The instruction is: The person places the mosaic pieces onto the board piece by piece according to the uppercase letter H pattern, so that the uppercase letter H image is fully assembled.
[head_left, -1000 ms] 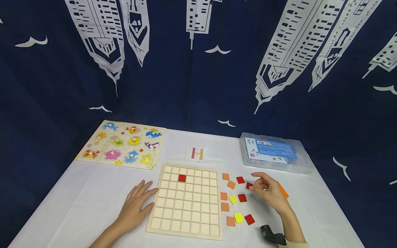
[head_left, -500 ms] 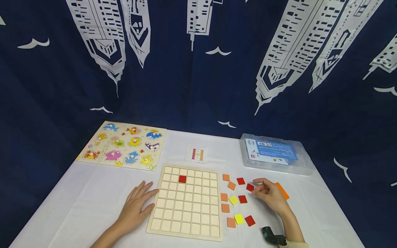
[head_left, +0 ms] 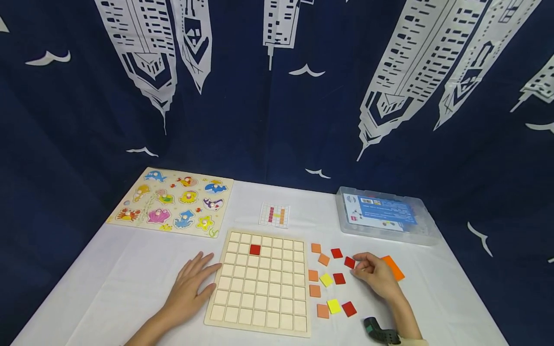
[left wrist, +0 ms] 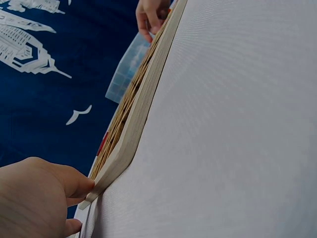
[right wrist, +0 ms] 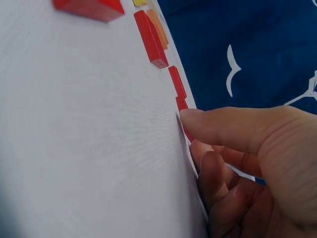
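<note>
On the white table, my left hand (head_left: 189, 287) lies with fingers spread, its index finger and thumb against the left edge of a wooden grid board (head_left: 231, 313). The left wrist view shows that hand's thumb (left wrist: 77, 182) at the corner of the board's side. One red square tile (head_left: 255, 250) sits in a cell of the second row. To the right of the board, thumb and index finger of my right hand (head_left: 378, 275) pinch the right corner of another red tile (head_left: 349, 262), low over the table. The other fingers of the right hand (right wrist: 242, 198) are curled in.
Loose orange tiles (head_left: 322, 311), yellow tiles (head_left: 334, 306) and red tiles (head_left: 349, 309) lie between board and right hand. Behind are a pattern card (head_left: 274, 215), a clear plastic box (head_left: 385, 214) and a sea-animal puzzle (head_left: 173, 199). An orange piece (head_left: 393, 268) lies beyond the right hand.
My right hand has lowered slightly, its fingertips settling at the right corner of the red tile, which shows more fully now. The left hand and board have stayed put.
</note>
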`<state>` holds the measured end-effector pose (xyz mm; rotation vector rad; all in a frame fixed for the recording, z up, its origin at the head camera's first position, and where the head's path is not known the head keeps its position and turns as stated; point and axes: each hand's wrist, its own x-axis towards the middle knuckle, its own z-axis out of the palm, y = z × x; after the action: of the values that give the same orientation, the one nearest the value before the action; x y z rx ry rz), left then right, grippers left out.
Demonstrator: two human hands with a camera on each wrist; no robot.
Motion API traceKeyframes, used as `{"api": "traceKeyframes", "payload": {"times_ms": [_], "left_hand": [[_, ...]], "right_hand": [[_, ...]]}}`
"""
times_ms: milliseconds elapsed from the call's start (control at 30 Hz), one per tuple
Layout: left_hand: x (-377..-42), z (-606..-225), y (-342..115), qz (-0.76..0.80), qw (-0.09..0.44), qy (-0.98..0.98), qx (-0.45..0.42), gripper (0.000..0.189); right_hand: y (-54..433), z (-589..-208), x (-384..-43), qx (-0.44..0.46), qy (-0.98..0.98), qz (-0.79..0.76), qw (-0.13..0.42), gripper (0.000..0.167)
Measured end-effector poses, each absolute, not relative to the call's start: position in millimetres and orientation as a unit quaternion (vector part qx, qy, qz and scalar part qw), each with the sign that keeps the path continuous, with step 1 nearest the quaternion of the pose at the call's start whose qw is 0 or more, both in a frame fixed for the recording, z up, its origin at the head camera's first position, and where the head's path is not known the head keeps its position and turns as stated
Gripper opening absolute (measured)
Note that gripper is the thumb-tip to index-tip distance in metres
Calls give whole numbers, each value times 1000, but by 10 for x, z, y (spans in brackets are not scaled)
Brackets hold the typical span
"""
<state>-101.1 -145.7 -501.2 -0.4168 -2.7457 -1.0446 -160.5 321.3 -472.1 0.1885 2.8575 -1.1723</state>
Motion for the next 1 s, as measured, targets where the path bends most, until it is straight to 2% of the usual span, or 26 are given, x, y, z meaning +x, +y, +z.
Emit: {"api": "traceKeyframes", "payload": {"times_ms": [367, 1000], "left_hand": [[-1000, -5011, -1467, -349, 111, -919, -145, 44], [-998, -5013, -1433, -350, 100, -921, -139, 43]], "right_hand": [[3145, -4722, -1625, 70, 931, -358, 16, 29], [3165, -4692, -1588, 87, 920, -382, 9, 27]]}}
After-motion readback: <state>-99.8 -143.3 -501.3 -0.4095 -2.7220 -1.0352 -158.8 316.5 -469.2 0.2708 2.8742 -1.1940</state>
